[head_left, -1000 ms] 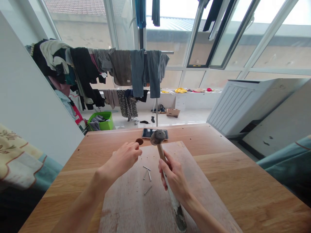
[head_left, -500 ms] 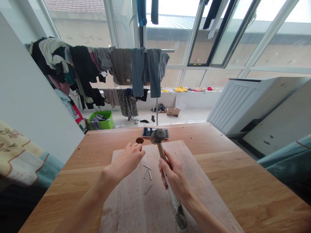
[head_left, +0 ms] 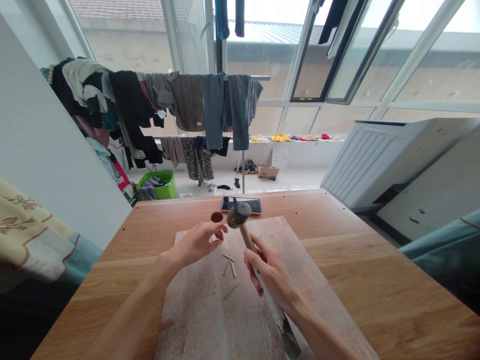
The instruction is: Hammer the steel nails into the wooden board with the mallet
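My right hand [head_left: 270,272] is wrapped round the wooden handle of a hammer [head_left: 239,214], whose dark head is raised above the far part of a worn wooden board [head_left: 300,260]. My left hand [head_left: 198,241] hovers over the board just left of the hammer head, fingers curled in a pinch, thumb and forefinger close together; what they hold, if anything, is too small to make out. Several loose nails [head_left: 229,265] lie on the board between my hands.
The board lies on a wooden table [head_left: 375,280]. A phone [head_left: 242,204] and a small brown round thing [head_left: 216,217] sit at the far edge. Beyond are a clothes rack [head_left: 180,105], a green basket [head_left: 157,185] and white panels [head_left: 393,160].
The hammer head has tipped slightly left and down toward my left hand. My left hand has shifted a little forward and opened its pinch somewhat.
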Available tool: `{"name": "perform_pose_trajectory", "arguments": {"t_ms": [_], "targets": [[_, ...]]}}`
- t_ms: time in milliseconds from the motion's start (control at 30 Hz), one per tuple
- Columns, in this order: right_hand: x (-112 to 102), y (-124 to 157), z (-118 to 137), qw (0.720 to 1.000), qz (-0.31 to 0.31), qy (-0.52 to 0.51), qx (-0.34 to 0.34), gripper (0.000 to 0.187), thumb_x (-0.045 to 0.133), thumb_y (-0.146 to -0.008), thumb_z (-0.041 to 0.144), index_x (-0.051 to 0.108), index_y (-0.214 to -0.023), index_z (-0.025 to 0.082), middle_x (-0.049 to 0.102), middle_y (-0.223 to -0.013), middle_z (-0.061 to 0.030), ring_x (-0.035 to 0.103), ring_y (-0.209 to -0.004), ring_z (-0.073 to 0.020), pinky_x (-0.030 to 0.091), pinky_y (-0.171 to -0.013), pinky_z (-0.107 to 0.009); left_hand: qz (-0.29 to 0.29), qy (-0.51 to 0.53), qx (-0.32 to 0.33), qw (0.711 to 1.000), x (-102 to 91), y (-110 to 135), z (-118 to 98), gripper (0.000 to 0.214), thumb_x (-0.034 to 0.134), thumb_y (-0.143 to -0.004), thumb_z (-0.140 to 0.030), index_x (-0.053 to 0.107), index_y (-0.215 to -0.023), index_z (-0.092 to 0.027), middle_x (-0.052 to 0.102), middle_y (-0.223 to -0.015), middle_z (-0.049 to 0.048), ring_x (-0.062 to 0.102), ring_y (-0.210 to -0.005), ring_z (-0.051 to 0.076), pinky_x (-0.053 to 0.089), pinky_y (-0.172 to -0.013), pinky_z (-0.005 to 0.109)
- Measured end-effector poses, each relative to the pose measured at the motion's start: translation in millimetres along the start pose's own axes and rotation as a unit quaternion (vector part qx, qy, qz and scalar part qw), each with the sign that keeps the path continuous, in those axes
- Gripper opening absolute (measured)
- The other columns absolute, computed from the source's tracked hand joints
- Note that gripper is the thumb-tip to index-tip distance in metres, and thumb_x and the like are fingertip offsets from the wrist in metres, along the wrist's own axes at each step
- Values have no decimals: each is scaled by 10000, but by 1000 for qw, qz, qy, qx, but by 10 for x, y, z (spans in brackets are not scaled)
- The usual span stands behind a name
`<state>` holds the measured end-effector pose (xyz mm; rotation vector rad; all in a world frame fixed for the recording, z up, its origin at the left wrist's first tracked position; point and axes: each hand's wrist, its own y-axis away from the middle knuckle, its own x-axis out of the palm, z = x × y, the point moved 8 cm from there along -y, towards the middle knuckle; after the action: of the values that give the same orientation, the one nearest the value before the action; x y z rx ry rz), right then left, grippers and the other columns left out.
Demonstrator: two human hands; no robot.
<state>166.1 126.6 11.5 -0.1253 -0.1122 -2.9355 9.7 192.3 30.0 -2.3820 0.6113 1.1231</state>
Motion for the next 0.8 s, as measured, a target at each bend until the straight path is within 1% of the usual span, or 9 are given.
{"name": "perform_pose_trajectory", "arguments": {"t_ms": [133,267,467,600,733,800], "targets": [[3,19,27,1000,27,11,-1,454,561,-900,395,535,-1312,207,492,-639,95,429,-324,-44,344,-260,-132,-13,-1,-12,1000,-4,-11,30,286,644,-829,-126,631,-1090,-244,735,-870,-18,690,-827,175,489,-785,281],[6,60,34,998,59,19,14,438,552,-919,409,534,-1307,208,488,-643,94,431,-316,-44,334,-253,-132,-9,18,-24,1000,12,-1,46,289,648,-832,-133,613,-1098,-241,747,-893,-19,697,-823,170,492,-775,277],[8,136,-69,996,72,31,41,452,553,-924,418,524,-1327,217,486,-673,87,443,-328,-44,339,-255,-135,-18,40,-20,999,21,9,64,360,653,-821,-109,609,-1156,-232,747,-858,-19,700,-792,161,506,-780,280],[61,162,-161,995,76,40,48,490,555,-923,446,519,-1356,220,476,-667,87,444,-336,-45,341,-267,-137,-26,43,-14,999,-16,15,46,318,664,-791,-75,633,-1081,-201,752,-860,7,697,-784,169,503,-744,271],[93,176,-165,994,88,60,36,472,537,-946,431,522,-1371,226,484,-667,84,442,-344,-42,332,-283,-136,-27,40,-5,999,-44,11,6,226,641,-783,-52,636,-964,-186,732,-867,13,676,-782,166,491,-727,257],[91,184,-165,992,92,80,35,454,528,-955,410,529,-1372,231,491,-673,81,444,-343,-40,323,-284,-135,-26,41,1,999,-45,4,-9,222,630,-773,-37,631,-938,-186,724,-863,6,670,-775,162,487,-714,247]]}}
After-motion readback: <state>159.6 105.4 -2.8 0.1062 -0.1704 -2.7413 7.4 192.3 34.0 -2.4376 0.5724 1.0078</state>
